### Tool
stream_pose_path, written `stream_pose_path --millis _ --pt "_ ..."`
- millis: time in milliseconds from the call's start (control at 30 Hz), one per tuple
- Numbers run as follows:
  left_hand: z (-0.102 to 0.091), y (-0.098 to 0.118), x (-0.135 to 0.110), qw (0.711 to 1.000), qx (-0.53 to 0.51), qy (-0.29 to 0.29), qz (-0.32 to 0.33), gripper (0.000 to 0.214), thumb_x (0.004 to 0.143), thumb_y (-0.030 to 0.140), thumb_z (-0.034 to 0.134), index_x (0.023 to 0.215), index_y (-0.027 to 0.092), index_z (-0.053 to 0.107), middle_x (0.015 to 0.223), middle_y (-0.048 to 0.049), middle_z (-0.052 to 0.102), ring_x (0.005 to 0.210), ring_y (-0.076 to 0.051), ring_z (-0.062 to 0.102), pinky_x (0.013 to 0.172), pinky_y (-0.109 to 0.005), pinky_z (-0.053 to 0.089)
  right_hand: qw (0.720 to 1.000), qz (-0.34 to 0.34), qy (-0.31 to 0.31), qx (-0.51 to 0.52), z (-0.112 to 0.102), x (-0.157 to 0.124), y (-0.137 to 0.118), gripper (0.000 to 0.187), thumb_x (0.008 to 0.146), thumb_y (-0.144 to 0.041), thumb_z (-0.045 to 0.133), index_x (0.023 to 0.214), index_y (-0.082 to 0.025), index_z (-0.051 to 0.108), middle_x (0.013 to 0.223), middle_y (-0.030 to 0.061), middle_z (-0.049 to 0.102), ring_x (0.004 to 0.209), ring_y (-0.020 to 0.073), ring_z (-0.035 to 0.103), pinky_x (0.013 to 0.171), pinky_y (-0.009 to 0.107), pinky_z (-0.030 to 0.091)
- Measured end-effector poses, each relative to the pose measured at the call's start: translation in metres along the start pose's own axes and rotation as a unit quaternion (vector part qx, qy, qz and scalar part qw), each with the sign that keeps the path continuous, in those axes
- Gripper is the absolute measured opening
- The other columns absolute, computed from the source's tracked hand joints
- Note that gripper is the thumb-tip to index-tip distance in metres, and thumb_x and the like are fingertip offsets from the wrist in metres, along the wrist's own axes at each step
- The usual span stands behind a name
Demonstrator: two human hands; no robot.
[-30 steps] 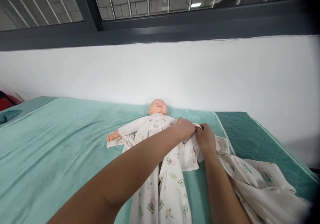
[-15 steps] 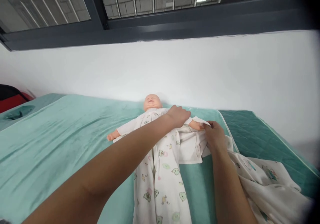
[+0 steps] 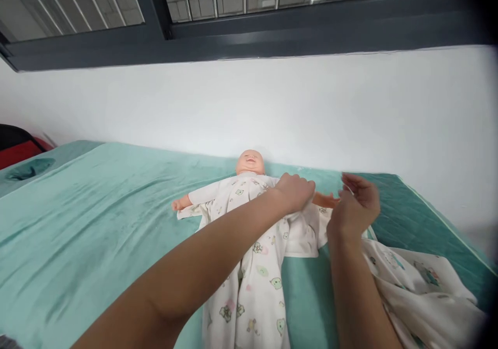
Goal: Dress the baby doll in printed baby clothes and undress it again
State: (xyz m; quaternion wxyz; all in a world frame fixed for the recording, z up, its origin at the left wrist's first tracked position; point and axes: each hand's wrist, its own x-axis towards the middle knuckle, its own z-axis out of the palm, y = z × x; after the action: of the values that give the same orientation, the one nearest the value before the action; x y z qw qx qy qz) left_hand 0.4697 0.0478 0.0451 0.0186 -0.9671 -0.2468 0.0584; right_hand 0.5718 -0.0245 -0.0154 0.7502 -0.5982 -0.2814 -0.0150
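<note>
A baby doll (image 3: 249,163) lies on its back on a teal blanket (image 3: 97,214), dressed in a white printed sleepsuit (image 3: 257,266). My left hand (image 3: 296,192) rests closed on the sleepsuit at the doll's far shoulder, gripping the cloth. The doll's bare arm (image 3: 326,199) sticks out to the right of it. My right hand (image 3: 356,206) hovers just beyond that arm, lifted off the cloth with its fingers apart and nothing in them.
A second white printed cloth (image 3: 420,287) lies crumpled at the right on a darker green quilted pad (image 3: 404,214). A white wall (image 3: 249,105) and a dark window frame (image 3: 272,32) run behind the bed. A red and black object (image 3: 15,147) sits far left.
My right hand has let go of the sleeve and lifted away to the right, fingers spreading. The doll's bare arm now shows out of the sleeve. My left hand stays on the shoulder.
</note>
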Motion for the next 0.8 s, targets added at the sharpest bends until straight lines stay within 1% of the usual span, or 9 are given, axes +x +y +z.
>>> stream_pose_path --millis 100,200,267,333,433,533,667,733,800 --pt "-0.004 -0.001 -0.021 0.999 -0.031 0.026 -0.025 0.028 0.09 0.024 0.053 0.115 0.015 0.058 0.12 -0.0124 0.064 0.112 -0.03 0.059 0.091 -0.045 0.048 0.993 -0.042 -0.108 -0.003 0.016 -0.026 -0.024 0.033 0.085 -0.024 0.049 0.116 -0.02 0.061 0.123 0.0088 0.064 0.118 0.0212 0.06 0.107 0.04 0.044" --pt "-0.005 -0.02 -0.068 0.986 -0.082 0.114 -0.084 0.023 0.092 0.023 0.049 0.11 0.017 0.062 0.115 -0.0106 0.066 0.111 -0.028 0.059 0.092 -0.042 0.047 0.967 0.011 -0.255 -0.011 0.031 -0.051 -0.037 0.035 0.093 -0.037 0.049 0.122 -0.022 0.06 0.129 0.0089 0.062 0.122 0.0226 0.057 0.108 0.042 0.042" --pt "0.004 -0.038 -0.104 0.954 -0.151 0.198 -0.165 0.024 0.096 0.029 0.045 0.11 0.021 0.063 0.116 -0.0083 0.067 0.116 -0.026 0.058 0.097 -0.039 0.046 0.931 0.038 -0.363 -0.016 0.039 -0.063 -0.039 0.037 0.094 -0.044 0.05 0.123 -0.023 0.06 0.133 0.0084 0.061 0.126 0.0233 0.054 0.11 0.043 0.04" --pt "0.02 -0.054 -0.133 0.902 -0.25 0.26 -0.237 0.026 0.097 0.036 0.047 0.114 0.024 0.062 0.123 -0.0063 0.065 0.119 -0.023 0.057 0.1 -0.036 0.046 0.903 0.035 -0.428 -0.021 0.043 -0.072 -0.037 0.038 0.094 -0.046 0.052 0.123 -0.024 0.059 0.139 0.0078 0.058 0.131 0.023 0.05 0.114 0.043 0.036" --pt "0.049 -0.068 -0.154 0.825 -0.386 0.312 -0.271 0.032 0.097 0.04 0.049 0.124 0.024 0.058 0.137 -0.0052 0.058 0.127 -0.019 0.053 0.107 -0.031 0.043 0.89 0.032 -0.453 -0.023 0.045 -0.076 -0.033 0.04 0.091 -0.047 0.058 0.125 -0.026 0.057 0.145 0.006 0.053 0.136 0.0222 0.045 0.117 0.042 0.031" --pt "0.067 -0.072 -0.155 0.784 -0.455 0.338 -0.253 0.033 0.095 0.039 0.054 0.124 0.025 0.058 0.144 -0.0047 0.052 0.134 -0.017 0.048 0.112 -0.029 0.038 0.885 0.054 -0.462 -0.028 0.044 -0.074 -0.029 0.046 0.087 -0.048 0.065 0.128 -0.028 0.056 0.146 0.0044 0.052 0.138 0.0235 0.043 0.117 0.043 0.031" --pt "0.072 -0.071 -0.151 0.779 -0.462 0.362 -0.22 0.027 0.092 0.041 0.061 0.113 0.025 0.061 0.14 -0.0062 0.053 0.132 -0.021 0.049 0.109 -0.036 0.041 0.873 0.089 -0.478 -0.041 0.043 -0.07 -0.03 0.056 0.081 -0.05 0.072 0.131 -0.031 0.054 0.146 0.0037 0.051 0.135 0.027 0.046 0.11 0.044 0.038" --pt "0.072 -0.068 -0.152 0.798 -0.417 0.385 -0.202 0.024 0.09 0.043 0.064 0.102 0.023 0.061 0.135 -0.0079 0.056 0.127 -0.023 0.051 0.104 -0.039 0.043 0.869 0.094 -0.483 -0.042 0.042 -0.07 -0.034 0.059 0.078 -0.049 0.074 0.13 -0.032 0.055 0.145 0.0038 0.052 0.131 0.0277 0.048 0.104 0.043 0.042" --pt "0.072 -0.063 -0.153 0.827 -0.331 0.422 -0.166 0.025 0.088 0.045 0.066 0.088 0.021 0.059 0.123 -0.0086 0.061 0.119 -0.024 0.053 0.098 -0.04 0.044 0.872 0.082 -0.482 -0.041 0.041 -0.07 -0.037 0.054 0.077 -0.048 0.076 0.124 -0.031 0.057 0.146 0.0034 0.051 0.121 0.0271 0.054 0.094 0.041 0.046"
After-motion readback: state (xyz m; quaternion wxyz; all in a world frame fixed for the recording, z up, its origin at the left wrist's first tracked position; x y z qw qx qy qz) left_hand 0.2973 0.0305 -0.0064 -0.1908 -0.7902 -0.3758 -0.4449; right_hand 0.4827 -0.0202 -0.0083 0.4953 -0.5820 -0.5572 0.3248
